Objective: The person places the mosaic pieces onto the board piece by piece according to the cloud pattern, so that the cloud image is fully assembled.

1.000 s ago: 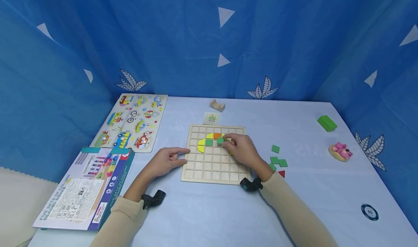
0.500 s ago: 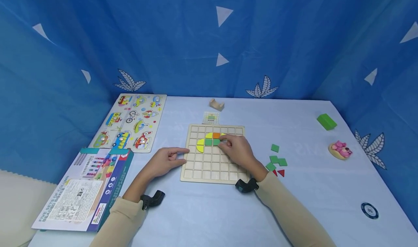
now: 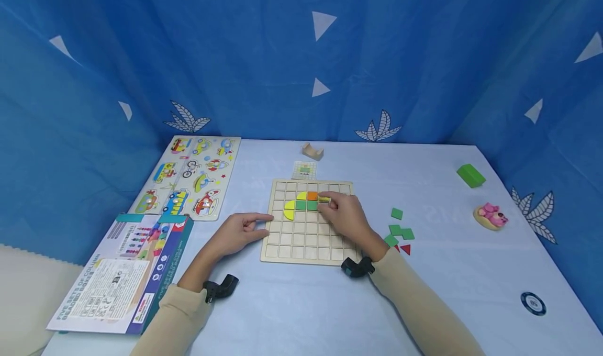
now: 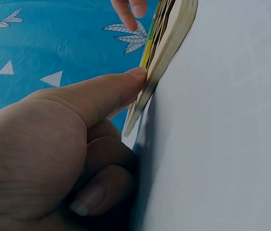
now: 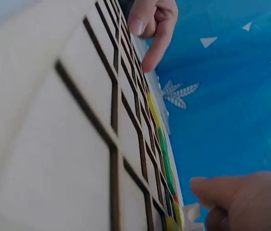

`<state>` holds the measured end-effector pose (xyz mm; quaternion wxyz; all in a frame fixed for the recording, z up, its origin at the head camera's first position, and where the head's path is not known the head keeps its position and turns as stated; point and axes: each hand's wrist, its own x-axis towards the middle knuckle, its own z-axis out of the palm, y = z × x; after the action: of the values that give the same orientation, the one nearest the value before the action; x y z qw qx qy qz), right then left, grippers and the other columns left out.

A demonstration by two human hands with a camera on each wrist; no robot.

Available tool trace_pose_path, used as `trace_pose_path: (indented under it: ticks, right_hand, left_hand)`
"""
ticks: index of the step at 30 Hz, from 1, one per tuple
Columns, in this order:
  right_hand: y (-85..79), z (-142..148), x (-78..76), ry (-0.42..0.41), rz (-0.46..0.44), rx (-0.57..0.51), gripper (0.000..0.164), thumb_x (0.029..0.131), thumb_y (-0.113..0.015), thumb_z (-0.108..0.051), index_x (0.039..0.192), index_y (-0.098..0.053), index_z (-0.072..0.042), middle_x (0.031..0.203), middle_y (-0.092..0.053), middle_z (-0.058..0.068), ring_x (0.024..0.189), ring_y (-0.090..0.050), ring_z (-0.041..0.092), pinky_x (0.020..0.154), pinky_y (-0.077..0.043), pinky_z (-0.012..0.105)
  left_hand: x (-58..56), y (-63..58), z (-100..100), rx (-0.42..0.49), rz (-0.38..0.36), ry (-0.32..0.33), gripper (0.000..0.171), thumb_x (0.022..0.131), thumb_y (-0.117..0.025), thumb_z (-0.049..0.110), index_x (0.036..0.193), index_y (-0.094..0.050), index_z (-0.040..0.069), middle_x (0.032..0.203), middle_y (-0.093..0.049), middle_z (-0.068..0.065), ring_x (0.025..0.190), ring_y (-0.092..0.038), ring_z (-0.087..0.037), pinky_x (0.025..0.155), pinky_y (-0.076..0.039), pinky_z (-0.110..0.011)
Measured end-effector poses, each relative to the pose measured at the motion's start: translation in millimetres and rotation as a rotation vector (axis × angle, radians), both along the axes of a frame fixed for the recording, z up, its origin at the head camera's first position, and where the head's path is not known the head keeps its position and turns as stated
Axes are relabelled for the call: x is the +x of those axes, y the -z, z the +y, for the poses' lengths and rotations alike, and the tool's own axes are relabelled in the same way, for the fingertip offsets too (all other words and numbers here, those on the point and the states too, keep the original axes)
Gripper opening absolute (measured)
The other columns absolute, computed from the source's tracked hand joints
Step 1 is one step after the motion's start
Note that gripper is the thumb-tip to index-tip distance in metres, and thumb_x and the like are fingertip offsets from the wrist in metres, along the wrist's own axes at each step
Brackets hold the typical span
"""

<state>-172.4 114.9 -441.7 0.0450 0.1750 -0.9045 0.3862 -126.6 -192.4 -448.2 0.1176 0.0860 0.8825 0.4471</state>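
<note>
On the table lies a square wooden grid board [image 3: 306, 251]. My left hand [image 3: 238, 233] rests at its left edge, forefinger and thumb stretched out to touch it; in the left wrist view a straight finger [image 4: 109, 91] meets the edge and other fingers are curled. Over the upper right of the grid, my right hand [image 3: 346, 214] pinches a yellow tile [image 3: 325, 199] between thumb and forefinger. Beside it sit an orange tile [image 3: 312, 196], two green tiles [image 3: 306, 205] in a row, and yellow curved tiles [image 3: 289, 214]. The right hand hides part of the grid.
Loose green tiles [image 3: 397, 213] and red triangles [image 3: 406, 249] lie right of the board. Behind it are a pattern card [image 3: 304, 170] and a wooden holder [image 3: 313, 151]. At left are a vehicle puzzle [image 3: 188, 175] and a box [image 3: 108, 288]; far right, a green block [image 3: 471, 176].
The green tile held by my right hand now sits in the grid beside the other green one. That hand now holds a yellow tile nearby. The left hand stays at the edge.
</note>
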Motion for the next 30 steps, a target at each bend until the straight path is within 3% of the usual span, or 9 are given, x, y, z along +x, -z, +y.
trace_pose_path:
  ticks: [7, 13, 19, 30]
  right_hand:
    - [-15.4, 19.1, 5.2, 0.029, -0.015, -0.033, 0.029, 0.095, -0.075, -0.022, 0.123, -0.075, -0.011, 0.056, -0.038, -0.003, 0.048, -0.036, 0.016, 0.05, -0.031, 0.031]
    - [-24.3, 50.9, 14.3, 0.095, -0.009, 0.015, 0.029, 0.093, -0.078, -0.02, 0.12, -0.076, -0.012, 0.057, -0.039, 0.0, 0.051, -0.04, 0.02, 0.047, -0.031, 0.03]
    - [-21.0, 99.6, 22.3, 0.161, 0.039, 0.063, 0.027, 0.091, -0.079, -0.018, 0.117, -0.076, -0.01, 0.056, -0.038, -0.001, 0.049, -0.04, 0.021, 0.045, -0.032, 0.03]
    - [-3.2, 173.3, 34.8, 0.252, 0.016, 0.096, 0.028, 0.094, -0.076, -0.022, 0.117, -0.075, -0.006, 0.06, -0.041, 0.001, 0.056, -0.042, 0.021, 0.048, -0.032, 0.03]
  left_hand:
    - [0.4, 0.0, 0.8, 0.003, 0.003, -0.002, 0.035, 0.091, -0.078, 0.025, 0.126, -0.074, 0.022, 0.055, -0.035, 0.004, 0.05, -0.03, -0.013, 0.054, -0.028, -0.028]
    - [0.4, 0.4, 0.5, 0.006, 0.003, -0.001, 0.035, 0.091, -0.078, 0.024, 0.126, -0.074, 0.022, 0.055, -0.035, 0.005, 0.051, -0.031, -0.013, 0.054, -0.028, -0.028]
    - [-0.1, 0.3, 1.1, 0.014, 0.003, 0.006, 0.035, 0.091, -0.078, 0.023, 0.126, -0.074, 0.021, 0.055, -0.034, 0.005, 0.051, -0.03, -0.013, 0.054, -0.028, -0.027]
    - [0.4, -1.7, 1.5, 0.005, -0.011, -0.004, 0.035, 0.092, -0.078, 0.024, 0.127, -0.073, 0.021, 0.055, -0.035, 0.005, 0.051, -0.031, -0.014, 0.054, -0.029, -0.028]
